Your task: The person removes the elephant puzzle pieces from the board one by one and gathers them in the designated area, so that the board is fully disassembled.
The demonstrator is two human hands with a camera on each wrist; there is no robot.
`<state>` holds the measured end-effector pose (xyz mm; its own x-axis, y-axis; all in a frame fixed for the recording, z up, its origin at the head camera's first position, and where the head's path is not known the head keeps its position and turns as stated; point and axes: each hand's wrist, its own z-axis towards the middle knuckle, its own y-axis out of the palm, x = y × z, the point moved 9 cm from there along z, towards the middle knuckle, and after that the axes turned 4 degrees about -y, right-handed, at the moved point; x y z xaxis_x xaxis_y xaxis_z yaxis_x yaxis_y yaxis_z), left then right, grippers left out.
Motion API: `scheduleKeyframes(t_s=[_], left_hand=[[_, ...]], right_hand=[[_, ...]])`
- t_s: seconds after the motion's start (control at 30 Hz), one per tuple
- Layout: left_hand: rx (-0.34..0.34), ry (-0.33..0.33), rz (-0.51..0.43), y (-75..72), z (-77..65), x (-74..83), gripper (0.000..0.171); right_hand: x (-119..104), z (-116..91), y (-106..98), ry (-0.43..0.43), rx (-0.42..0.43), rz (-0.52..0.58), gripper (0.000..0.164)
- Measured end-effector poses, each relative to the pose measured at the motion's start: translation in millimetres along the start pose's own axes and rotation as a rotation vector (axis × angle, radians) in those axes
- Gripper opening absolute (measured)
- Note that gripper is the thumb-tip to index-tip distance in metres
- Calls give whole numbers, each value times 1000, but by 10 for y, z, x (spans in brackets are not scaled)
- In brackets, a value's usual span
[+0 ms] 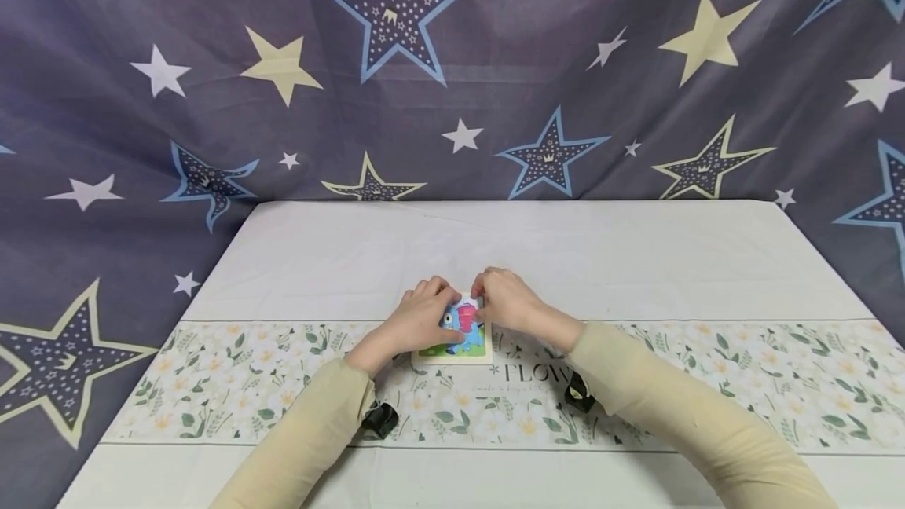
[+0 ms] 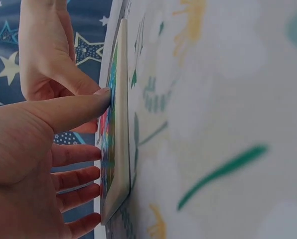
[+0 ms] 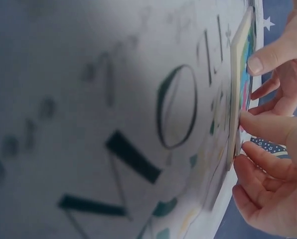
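Observation:
A small wooden picture puzzle (image 1: 452, 350) with a pale frame lies flat on the table, showing a blue cartoon creature with a pink mouth above green ground. From the left, my left hand (image 1: 422, 319) reaches over it; its thumb (image 2: 96, 103) presses on the picture and the other fingers are spread, tips at the puzzle's far side. My right hand (image 1: 511, 301) is at the upper right corner. There its thumb and index finger pinch a whitish puzzle piece (image 3: 241, 135) low against the board, while the remaining fingers curl beside the frame.
Under the puzzle runs a flower-print band (image 1: 247, 383) with printed lettering, across a white tablecloth (image 1: 566, 250). Dark wrist devices (image 1: 382, 419) sit below both sleeves. A star-patterned curtain (image 1: 424, 116) hangs behind the table and along its sides.

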<state>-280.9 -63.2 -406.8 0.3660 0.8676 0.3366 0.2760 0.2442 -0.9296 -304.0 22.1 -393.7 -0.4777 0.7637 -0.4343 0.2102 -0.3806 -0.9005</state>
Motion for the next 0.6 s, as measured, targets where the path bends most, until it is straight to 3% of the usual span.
scheduleKeyframes(t_s=[0.37,0.6], left_hand=[[15,4,3,13,13,-4,60],[35,15,-43,-11,1,-5,54]], right_hand=[[20,-31,5,17,2,18,29],[56,-25,5,37,13,53,28]])
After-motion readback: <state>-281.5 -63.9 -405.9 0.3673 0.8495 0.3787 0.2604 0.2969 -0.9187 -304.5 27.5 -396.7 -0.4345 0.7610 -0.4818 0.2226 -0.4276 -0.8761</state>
